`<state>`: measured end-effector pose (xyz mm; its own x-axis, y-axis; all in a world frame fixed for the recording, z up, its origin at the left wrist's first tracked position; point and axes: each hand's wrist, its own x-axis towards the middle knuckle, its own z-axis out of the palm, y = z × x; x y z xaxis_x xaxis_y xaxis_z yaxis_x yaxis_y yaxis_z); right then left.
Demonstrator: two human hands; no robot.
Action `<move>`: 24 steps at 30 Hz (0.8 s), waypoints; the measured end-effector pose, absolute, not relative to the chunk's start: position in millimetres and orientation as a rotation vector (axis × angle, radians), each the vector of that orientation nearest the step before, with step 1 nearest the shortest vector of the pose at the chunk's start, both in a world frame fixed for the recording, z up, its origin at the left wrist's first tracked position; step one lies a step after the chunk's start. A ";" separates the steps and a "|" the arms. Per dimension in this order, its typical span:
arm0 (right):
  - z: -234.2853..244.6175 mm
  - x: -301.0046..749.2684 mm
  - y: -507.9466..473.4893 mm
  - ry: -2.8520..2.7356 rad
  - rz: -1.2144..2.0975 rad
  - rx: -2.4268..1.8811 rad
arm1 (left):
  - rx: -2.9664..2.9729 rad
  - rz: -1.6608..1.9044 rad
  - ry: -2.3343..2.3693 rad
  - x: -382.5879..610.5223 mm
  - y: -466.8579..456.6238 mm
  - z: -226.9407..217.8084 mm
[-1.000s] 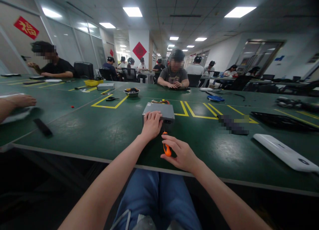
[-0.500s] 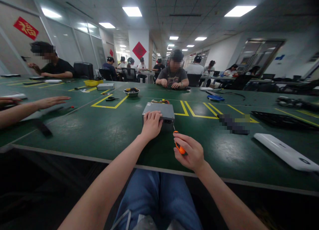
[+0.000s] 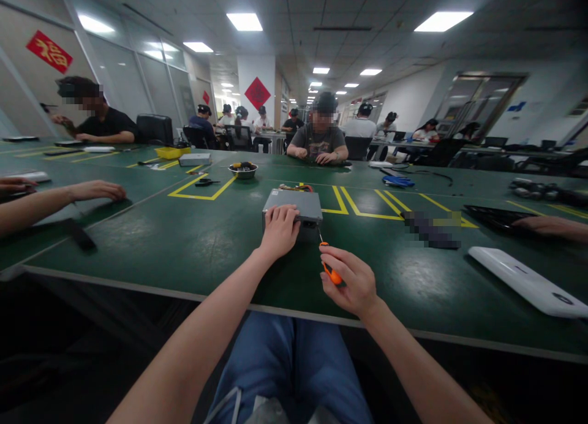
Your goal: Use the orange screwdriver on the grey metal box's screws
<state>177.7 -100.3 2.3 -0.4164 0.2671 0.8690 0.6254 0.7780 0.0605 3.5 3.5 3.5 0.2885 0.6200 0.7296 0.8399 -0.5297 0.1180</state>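
A grey metal computer power supply (image 3: pixel 297 202) sits on the green table in front of me, with its socket side facing me and coloured wires at its back. My left hand (image 3: pixel 279 229) grips its near left part, fingers over the top and thumb along the front face. In my right hand (image 3: pixel 351 278) is a screwdriver (image 3: pixel 334 276) with an orange and black handle, pinched between thumb and fingers. Its thin shaft points up and left to the right edge of the socket side. Whether the tip sits in a screw is too small to tell.
Behind the power supply stands a metal bowl (image 3: pixel 242 170) with tools in it. To the right lie a white casing (image 3: pixel 523 280) and a black panel (image 3: pixel 496 217) under another person's hand (image 3: pixel 554 227). A co-worker's hand (image 3: pixel 98 191) is at the left. Another person (image 3: pixel 319 139) sits opposite.
My hands, the screwdriver and the power supply look nearly unmoved. The co-worker's hand at the left has drawn back and lowered. Another person's hand has appeared on the black panel at the right.
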 end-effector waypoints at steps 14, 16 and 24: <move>5.9 179.2 -104.0 -2.100 -0.367 -0.670 | -2.271 -1.087 -1.324 2.7 3.8 3.6; 7.4 182.4 -104.6 -2.167 -0.347 -0.662 | -2.271 -1.092 -1.331 2.7 3.9 3.5; 10.4 198.2 -99.1 -2.347 -0.370 -0.585 | -2.272 -1.117 -1.313 2.4 5.0 3.1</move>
<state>198.2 -99.1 10.4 -0.6669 0.3089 0.6781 0.5024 0.8585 0.1030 2.4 5.0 3.1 0.2843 0.6065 0.7425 0.8303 -0.5430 0.1257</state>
